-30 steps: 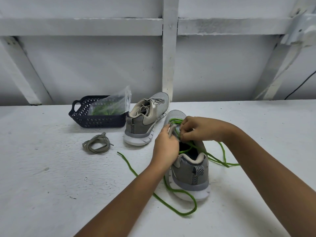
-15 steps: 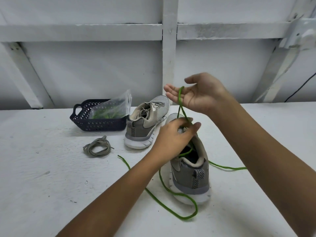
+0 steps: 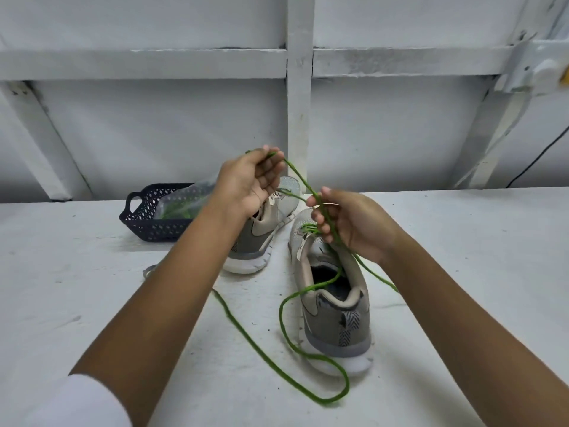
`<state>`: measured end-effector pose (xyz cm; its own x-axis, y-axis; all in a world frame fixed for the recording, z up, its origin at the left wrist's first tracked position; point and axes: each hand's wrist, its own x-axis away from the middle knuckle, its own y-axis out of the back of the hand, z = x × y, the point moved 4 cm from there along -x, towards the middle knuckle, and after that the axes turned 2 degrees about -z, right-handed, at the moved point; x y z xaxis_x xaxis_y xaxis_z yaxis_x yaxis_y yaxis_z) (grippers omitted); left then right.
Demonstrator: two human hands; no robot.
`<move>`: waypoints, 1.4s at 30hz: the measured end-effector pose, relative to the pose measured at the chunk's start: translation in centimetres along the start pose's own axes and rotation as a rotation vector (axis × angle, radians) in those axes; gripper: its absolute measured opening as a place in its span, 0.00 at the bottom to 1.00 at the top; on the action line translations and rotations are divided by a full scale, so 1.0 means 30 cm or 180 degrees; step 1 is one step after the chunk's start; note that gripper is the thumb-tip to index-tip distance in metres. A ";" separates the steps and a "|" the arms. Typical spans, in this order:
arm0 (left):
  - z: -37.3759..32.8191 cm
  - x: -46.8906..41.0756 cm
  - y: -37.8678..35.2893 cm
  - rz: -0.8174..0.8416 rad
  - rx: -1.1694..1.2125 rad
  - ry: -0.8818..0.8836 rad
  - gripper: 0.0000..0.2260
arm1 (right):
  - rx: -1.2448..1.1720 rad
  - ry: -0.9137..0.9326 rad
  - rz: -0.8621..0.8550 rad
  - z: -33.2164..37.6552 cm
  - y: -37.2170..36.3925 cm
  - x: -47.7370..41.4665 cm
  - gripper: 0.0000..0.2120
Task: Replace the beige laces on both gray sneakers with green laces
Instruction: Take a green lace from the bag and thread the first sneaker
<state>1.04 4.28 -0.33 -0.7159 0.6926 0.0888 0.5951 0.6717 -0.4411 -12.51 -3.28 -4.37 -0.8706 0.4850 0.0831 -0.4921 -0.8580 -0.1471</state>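
Gripping the green lace [image 3: 280,315] above the near gray sneaker [image 3: 335,306], left hand [image 3: 249,183] pinching its end high over the toe, right hand [image 3: 351,223] curled round it just above the eyelets, slack looped beside the heel, second sneaker [image 3: 264,232] behind-left

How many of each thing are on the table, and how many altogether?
2 gray sneakers: near sneaker, far sneaker
1 green lace, pinched by the left hand and the right hand
1 basket
1 plastic bag, in the basket; its green contents cannot be counted
1 beige lace, mostly hidden behind the left arm
Total: 6
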 end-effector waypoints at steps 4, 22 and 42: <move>0.079 -0.032 0.035 -0.0242 0.0047 0.0267 0.15 | 0.0352 0.0213 -0.0168 0.032 0.019 0.005 0.13; 0.013 -0.160 0.035 0.0047 0.0765 0.0048 0.12 | 0.0318 -0.0327 -0.0225 -0.040 0.196 0.055 0.12; 0.286 -0.023 -0.090 0.1073 -0.4358 0.0074 0.17 | 0.0196 0.0163 -0.1499 -0.165 0.224 -0.022 0.05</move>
<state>-3.21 -0.26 -6.86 -0.4717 0.8643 0.1749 0.6226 0.1860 0.7601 -15.24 -8.51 -10.29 -0.5526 0.8298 0.0779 -0.8335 -0.5506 -0.0464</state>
